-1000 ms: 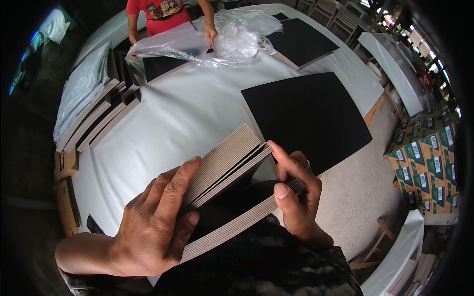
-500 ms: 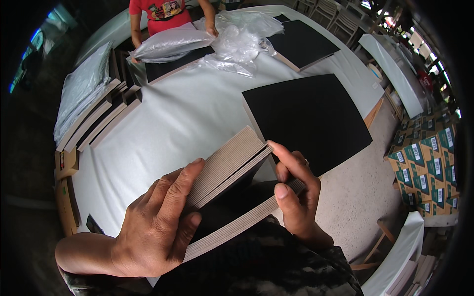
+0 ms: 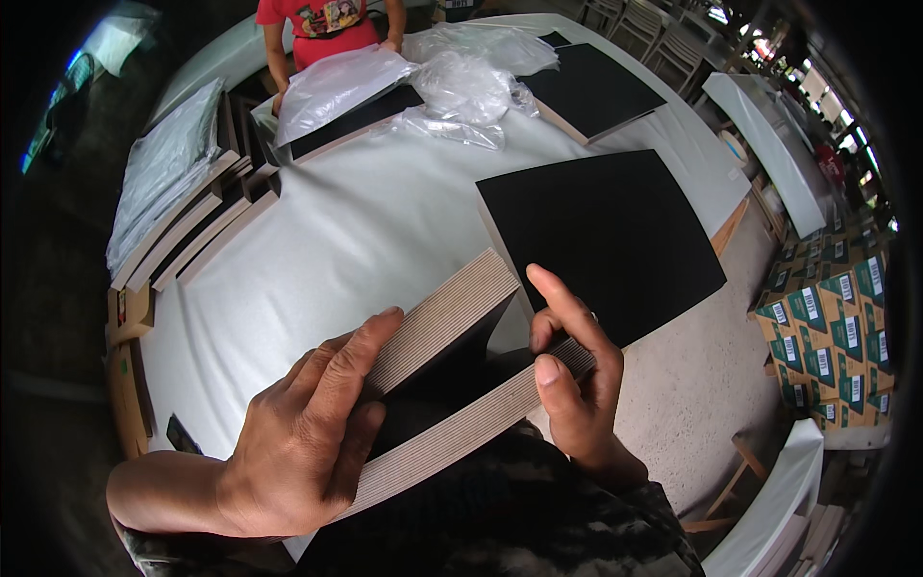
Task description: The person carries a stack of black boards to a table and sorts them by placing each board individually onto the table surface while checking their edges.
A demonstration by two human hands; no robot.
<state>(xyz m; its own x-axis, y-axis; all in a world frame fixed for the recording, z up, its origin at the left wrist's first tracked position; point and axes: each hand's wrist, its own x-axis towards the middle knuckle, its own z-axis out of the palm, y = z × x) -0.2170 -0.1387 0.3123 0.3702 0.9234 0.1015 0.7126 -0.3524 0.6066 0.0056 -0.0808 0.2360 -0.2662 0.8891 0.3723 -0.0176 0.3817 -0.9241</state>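
A stack of black boards with brown layered edges stands parted in a V in front of me, over the near edge of the table. My left hand grips its left end, fingers over the far bundle and thumb in the gap by the near bundle. At the other end my right hand holds the corner of the near bundle, thumb on its edge. Its index finger is raised, just apart from the far bundle's corner. Beyond it, a flat stack of black boards lies on the table.
White sheeting covers the table. A co-worker in red stands across it, at a plastic-wrapped package beside crumpled clear plastic. Board stacks line the left side; patterned cartons stand at the right.
Several boards have passed from the far bundle to the near one, which is thicker now. My right index finger has come off the far bundle's corner. The co-worker's package lies flatter.
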